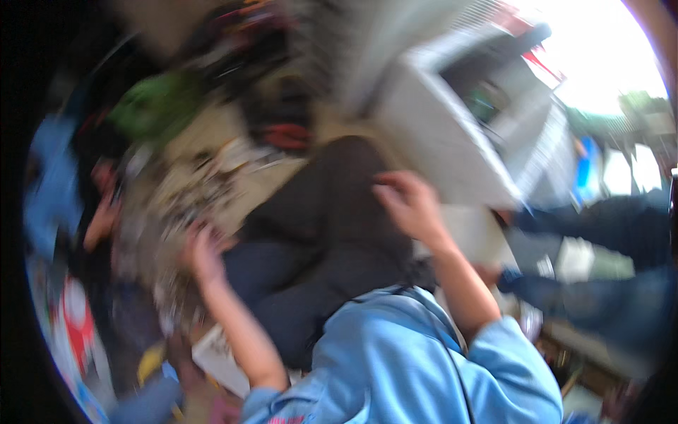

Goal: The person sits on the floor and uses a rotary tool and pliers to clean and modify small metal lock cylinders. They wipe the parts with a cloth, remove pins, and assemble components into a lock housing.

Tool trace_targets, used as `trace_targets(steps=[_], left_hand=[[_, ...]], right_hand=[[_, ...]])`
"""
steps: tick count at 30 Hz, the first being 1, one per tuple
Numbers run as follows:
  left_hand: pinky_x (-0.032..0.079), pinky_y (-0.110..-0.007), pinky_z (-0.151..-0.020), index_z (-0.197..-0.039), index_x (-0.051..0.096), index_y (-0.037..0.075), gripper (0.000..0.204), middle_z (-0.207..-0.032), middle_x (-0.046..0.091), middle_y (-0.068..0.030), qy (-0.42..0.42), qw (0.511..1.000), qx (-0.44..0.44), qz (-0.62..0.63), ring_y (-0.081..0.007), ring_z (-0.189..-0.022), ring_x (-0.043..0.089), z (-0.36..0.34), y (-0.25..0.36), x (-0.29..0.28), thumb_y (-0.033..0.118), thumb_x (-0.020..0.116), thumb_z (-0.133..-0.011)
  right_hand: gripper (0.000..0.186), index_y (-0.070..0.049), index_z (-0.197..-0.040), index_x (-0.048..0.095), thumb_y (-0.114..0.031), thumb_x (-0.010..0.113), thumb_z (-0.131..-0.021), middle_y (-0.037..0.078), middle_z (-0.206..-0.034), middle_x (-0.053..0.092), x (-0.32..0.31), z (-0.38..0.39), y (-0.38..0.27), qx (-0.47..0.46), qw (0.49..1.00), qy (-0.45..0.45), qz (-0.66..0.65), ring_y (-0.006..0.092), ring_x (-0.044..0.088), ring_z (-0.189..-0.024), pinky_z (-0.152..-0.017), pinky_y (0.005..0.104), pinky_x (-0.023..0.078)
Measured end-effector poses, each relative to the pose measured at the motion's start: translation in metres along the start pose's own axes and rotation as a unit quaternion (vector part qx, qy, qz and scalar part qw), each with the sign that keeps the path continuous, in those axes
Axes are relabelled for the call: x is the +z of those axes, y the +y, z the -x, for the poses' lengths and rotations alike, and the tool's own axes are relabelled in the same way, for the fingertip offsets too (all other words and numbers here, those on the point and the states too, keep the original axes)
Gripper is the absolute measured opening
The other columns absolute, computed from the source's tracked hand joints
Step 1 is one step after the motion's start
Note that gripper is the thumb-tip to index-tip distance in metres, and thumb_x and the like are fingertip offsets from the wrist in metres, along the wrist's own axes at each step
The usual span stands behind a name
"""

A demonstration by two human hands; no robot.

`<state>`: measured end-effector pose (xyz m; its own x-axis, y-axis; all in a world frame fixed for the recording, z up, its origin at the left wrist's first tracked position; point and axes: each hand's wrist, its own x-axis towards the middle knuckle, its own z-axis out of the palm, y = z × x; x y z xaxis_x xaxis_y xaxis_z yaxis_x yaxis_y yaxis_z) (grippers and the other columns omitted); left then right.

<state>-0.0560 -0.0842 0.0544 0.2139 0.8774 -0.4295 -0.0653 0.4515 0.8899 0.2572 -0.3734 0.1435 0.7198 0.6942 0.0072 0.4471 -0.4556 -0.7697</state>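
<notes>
The whole picture is smeared by motion. My left hand (205,253) is out beside my left thigh, above a floor strewn with small dark pieces (205,187). Its fingers look bent, but blur hides whether anything is in them. Over my dark-trousered right knee (346,166) hovers my right hand (413,205), thumb and fingers loosely bent and apart, with nothing visible between them. Close beyond that hand stands a large white box (441,116), its top open and some dark and green contents blurred inside.
A green bag or cloth (155,106) and dark objects with a red item (286,136) lie ahead. On the left is another person's hand (102,219), near blue clothing (53,180). Someone's jean-clad legs (586,290) extend in from the right. A white flat piece (220,360) lies near my left forearm.
</notes>
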Motion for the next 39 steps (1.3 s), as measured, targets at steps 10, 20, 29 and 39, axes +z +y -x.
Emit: trace_targets(steps=[10, 20, 29, 39], left_hand=[[0.049, -0.038, -0.083, -0.116, 0.058, 0.004, 0.033, -0.080, 0.054, -0.0039, -0.221, 0.949, 0.014, 0.224, -0.0186, -0.077, 0.055, 0.014, -0.002, -0.017, 0.024, 0.046, -0.094], [0.035, -0.024, -0.063, -0.105, 0.057, 0.006, 0.048, -0.080, 0.051, -0.0002, -0.327, 0.925, 0.041, 0.189, -0.0095, -0.067, 0.045, 0.036, 0.018, -0.009, 0.049, 0.039, -0.112], [0.052, -0.029, -0.074, -0.113, 0.062, 0.000, 0.030, -0.096, 0.066, -0.0084, -0.088, 0.928, 0.222, 0.285, -0.0152, -0.079, 0.064, 0.027, 0.008, -0.035, 0.029, 0.056, -0.109], [0.046, -0.026, -0.062, -0.127, 0.060, 0.001, 0.035, -0.088, 0.051, 0.0014, -0.081, 0.937, 0.015, 0.340, -0.0078, -0.069, 0.044, 0.030, 0.022, -0.038, 0.030, 0.046, -0.113]], right_hand=[[0.023, 0.000, -0.115, 0.073, -0.014, 0.069, -0.097, 0.012, -0.101, 0.076, 0.090, -0.064, -0.082, -0.091, 0.981, -0.172, -0.009, 0.0164, 0.071, -0.093, -0.085, 0.0318, 0.055], [0.025, -0.002, -0.110, 0.074, -0.016, 0.073, -0.090, 0.018, -0.103, 0.075, 0.342, -0.141, -0.150, -0.311, 0.891, -0.330, 0.002, 0.0314, 0.074, -0.094, -0.087, 0.0412, 0.057], [0.036, -0.005, -0.117, 0.071, -0.028, 0.072, -0.089, 0.012, -0.124, 0.068, 0.521, -0.118, -0.193, -0.466, 0.744, -0.351, 0.325, 0.0319, 0.060, -0.125, -0.098, 0.0470, 0.055], [0.043, -0.002, -0.123, 0.062, -0.017, 0.075, -0.084, 0.020, -0.119, 0.070, 0.464, -0.139, -0.204, -0.435, 0.841, -0.291, 0.137, 0.0365, 0.069, -0.108, -0.091, 0.0445, 0.058]])
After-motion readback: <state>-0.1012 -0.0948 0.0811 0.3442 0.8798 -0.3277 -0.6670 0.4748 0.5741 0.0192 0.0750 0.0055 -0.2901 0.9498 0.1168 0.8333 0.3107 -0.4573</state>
